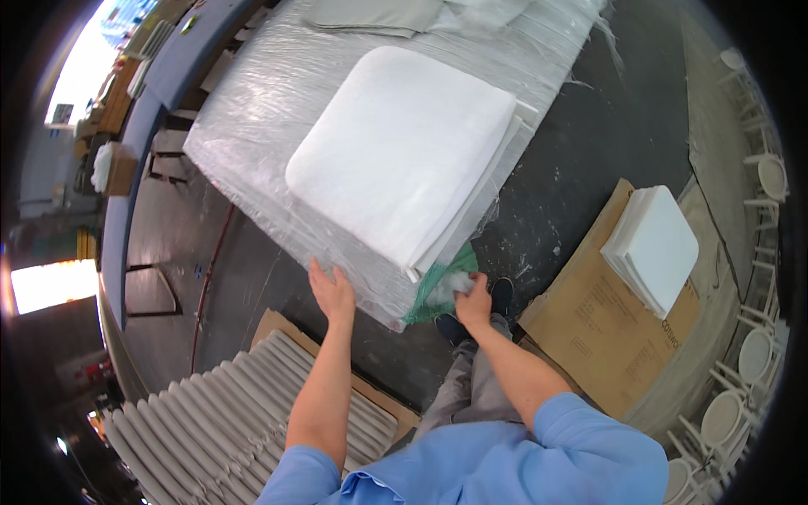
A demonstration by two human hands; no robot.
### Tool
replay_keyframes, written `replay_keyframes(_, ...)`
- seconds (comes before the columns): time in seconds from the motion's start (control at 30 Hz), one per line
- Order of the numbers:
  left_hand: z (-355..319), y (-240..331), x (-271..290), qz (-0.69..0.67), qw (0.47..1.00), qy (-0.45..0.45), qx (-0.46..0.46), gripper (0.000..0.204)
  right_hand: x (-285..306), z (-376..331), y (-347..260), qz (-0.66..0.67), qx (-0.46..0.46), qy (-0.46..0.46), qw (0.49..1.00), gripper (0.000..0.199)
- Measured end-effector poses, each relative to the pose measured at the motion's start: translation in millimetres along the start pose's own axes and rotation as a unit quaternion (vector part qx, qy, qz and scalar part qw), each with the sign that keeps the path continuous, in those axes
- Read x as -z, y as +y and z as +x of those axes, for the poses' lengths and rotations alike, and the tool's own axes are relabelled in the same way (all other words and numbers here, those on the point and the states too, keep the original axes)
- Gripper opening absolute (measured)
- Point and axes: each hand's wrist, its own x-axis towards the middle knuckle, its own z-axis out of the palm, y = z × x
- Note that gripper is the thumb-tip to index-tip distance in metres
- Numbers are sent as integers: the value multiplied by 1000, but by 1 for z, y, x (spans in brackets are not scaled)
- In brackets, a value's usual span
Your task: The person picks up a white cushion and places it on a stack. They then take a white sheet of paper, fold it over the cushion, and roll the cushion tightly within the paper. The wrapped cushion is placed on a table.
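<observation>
The left hand (331, 292) lay spread flat on the plastic-wrapped worktop (252, 118) edge, just below the white cushion stack (404, 151). The right hand (473, 305) gripped white stuffing (443, 286) at a green mesh bag (433, 290) beside the stack's corner.

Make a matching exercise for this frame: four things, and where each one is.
Things:
1. left hand
2. right hand
3. white pad stack
4. small white stack

Places:
A. on floor cardboard
B. gripping white stuffing at the green bag
C. flat on the plastic-wrapped table edge
D. on top of the table

Pairs: 1-C, 2-B, 3-D, 4-A
</observation>
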Motion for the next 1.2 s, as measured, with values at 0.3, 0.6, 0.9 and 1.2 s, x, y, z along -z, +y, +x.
replay_keyframes(0.3,35,9,-71,185,983,17,6,63,-111,35,45,-38,100,-205,973,50)
replay_keyframes(0.6,36,-12,-72,225,974,37,3,64,-163,108,47,-290,258,-332,860,52)
replay_keyframes(0.9,39,2,-64,167,986,24,0,68,-129,95,44,-330,317,-372,808,48)
replay_keyframes(1.2,34,12,-48,165,986,19,15,70,67,-10,-37,-140,113,-283,942,22)
